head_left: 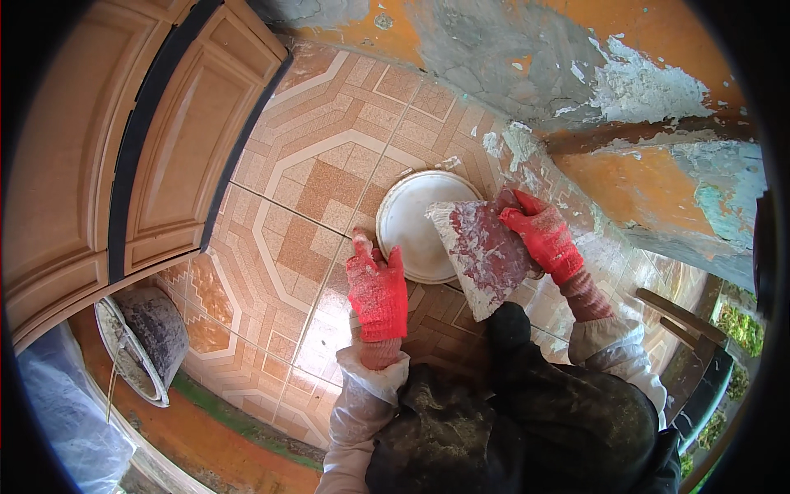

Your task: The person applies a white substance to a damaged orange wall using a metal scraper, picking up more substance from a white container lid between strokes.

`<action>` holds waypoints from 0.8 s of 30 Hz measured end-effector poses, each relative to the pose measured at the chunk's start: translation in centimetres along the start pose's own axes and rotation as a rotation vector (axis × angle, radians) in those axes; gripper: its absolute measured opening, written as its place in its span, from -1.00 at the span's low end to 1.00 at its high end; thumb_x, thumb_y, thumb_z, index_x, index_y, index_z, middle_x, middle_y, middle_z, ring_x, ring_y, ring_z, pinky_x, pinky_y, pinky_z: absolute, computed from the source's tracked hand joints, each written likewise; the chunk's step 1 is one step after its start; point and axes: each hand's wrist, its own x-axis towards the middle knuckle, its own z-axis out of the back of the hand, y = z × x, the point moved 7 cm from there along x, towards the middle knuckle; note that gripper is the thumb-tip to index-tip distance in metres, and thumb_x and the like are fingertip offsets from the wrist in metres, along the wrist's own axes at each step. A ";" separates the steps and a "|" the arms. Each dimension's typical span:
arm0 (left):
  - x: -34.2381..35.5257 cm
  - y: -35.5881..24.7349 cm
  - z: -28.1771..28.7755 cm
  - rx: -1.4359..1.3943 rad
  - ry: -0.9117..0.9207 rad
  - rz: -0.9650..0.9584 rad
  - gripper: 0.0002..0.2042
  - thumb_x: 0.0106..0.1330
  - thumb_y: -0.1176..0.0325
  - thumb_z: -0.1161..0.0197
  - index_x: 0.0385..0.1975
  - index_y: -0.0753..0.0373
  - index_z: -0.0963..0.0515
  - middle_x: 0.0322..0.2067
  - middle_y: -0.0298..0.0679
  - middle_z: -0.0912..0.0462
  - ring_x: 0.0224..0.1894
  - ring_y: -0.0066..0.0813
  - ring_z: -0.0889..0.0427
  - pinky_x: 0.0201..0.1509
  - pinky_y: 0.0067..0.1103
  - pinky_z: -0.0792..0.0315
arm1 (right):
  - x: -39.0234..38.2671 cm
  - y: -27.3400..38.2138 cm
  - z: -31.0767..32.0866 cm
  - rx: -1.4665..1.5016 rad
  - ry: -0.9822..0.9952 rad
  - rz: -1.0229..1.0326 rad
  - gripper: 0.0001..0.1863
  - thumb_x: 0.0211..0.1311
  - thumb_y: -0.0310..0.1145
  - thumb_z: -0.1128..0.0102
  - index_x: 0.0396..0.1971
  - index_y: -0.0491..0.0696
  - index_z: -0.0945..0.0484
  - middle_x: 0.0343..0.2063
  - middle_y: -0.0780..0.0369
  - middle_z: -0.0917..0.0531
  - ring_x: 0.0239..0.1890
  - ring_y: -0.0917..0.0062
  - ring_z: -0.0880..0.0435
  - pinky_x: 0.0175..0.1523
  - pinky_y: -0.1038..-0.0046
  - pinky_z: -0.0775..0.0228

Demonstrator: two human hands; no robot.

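Observation:
A round white lid or shallow pan [428,222] with a raised rim lies on the tiled floor in front of me. Close to its left edge is my left hand [378,288], in a dusty red glove, its index finger and thumb stretched out and apart. I cannot tell whether a fingertip touches the rim. My right hand [545,235], gloved in red too, grips a maroon, plaster-smeared piece [485,251] that widens toward a white-caked edge. That piece overlaps the right part of the white round thing. Whether it is a flat scraper or a small tub, I cannot tell.
A dirty dark bucket [148,329] lies tipped at the left, beside a panelled wooden door [197,123]. To the far right runs a peeling orange and grey wall [527,66], with plaster crumbs along its foot. A dark chair-like frame [695,362] stands at the right.

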 end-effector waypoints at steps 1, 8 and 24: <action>-0.2 -0.3 -0.3 -0.031 0.022 0.007 -0.41 0.16 0.38 -0.23 0.21 0.27 -0.21 -0.28 -0.13 -0.47 -0.28 -0.39 -0.54 -0.19 -0.49 -0.43 | -0.5 -1.2 1.1 0.061 -0.066 -0.022 -0.48 0.11 -0.24 -0.18 0.09 -0.09 -0.41 -0.13 0.13 -0.62 -0.10 0.51 -0.58 0.00 0.51 -0.36; 0.0 1.8 -1.8 -0.441 0.159 0.175 -0.44 0.21 0.29 -0.21 0.19 0.30 -0.23 -0.54 -0.31 -0.47 -0.50 -0.59 -0.47 -0.38 -0.58 -0.40 | -1.2 -4.3 1.3 0.047 -0.162 -0.056 -0.48 0.13 -0.25 -0.16 0.12 -0.06 -0.39 -0.12 0.16 -0.62 -0.08 0.54 -0.56 0.02 0.51 -0.33; -0.2 -0.9 -2.3 -0.352 0.023 0.127 -0.66 0.33 0.18 -0.06 -0.05 0.28 -0.48 -0.18 -0.20 -0.59 -0.13 -0.46 -0.54 -0.08 -0.55 -0.41 | -0.9 -5.2 0.5 0.109 -0.131 -0.016 -0.44 0.11 -0.21 -0.18 0.14 -0.03 -0.37 -0.10 0.13 -0.61 -0.06 0.48 -0.57 0.04 0.49 -0.34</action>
